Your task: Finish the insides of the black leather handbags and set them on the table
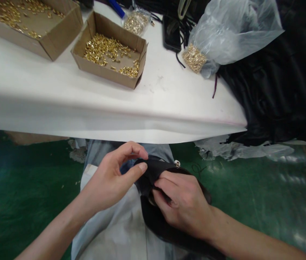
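Note:
Over my lap, below the table edge, both hands work on a black fabric piece point(157, 171). My left hand point(112, 177) pinches its upper edge between thumb and fingers. My right hand point(181, 200) is curled round the fabric's middle, fingers pressed into it. A small silver metal bit point(177, 163) shows at the fabric's top right. The fabric trails down across my lap past my right wrist.
A white table point(61, 104) carries two open cardboard boxes point(109, 50) point(31, 25) of small gold metal parts, a clear bag of gold parts point(195, 57), a black phone point(171, 34) and a heap of black material point(277, 83) at right. Green floor lies below.

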Demonstrator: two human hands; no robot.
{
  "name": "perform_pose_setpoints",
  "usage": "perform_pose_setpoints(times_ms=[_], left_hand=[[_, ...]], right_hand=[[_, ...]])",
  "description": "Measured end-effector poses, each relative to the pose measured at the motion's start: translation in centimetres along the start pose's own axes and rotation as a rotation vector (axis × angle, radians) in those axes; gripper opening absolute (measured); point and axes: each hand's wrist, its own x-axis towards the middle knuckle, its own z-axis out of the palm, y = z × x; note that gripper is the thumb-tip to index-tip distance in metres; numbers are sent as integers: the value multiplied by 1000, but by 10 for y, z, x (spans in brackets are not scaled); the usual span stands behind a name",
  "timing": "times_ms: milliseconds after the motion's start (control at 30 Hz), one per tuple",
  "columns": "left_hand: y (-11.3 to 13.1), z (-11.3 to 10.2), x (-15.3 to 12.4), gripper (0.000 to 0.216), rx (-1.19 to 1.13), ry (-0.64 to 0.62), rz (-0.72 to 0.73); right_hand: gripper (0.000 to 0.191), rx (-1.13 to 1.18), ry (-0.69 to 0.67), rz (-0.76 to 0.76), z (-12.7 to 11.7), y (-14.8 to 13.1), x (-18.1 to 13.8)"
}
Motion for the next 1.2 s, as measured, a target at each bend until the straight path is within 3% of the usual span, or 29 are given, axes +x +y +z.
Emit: perform_pose_setpoints(times_ms=[133,300,500,867,967,1133,1200], left_hand=[[2,0,-4,14,105,-133,24],[-6,-2,-6,17,135,-175,-23],[-11,-3,-8,17,142,-173,-49],[-10,-8,-19,27,152,-151,-99],[-14,-8,-22,27,192,-124,-95],[-24,-5,-28,41,316,-104,-76],[-27,-2,-30,41,366,-96,-64]], right_hand=[[18,-16,-29,38,3,3,-1],[2,103,-125,157,2,3,-3],[23,-21,-23,3,6,2,-2],[29,-119,-21,-141,15,-6,11],[27,-158,-98,-109,16,-9,15],[8,-61,-344,97,3,-12,9],[36,7,-388,192,-11,-10,-3]])
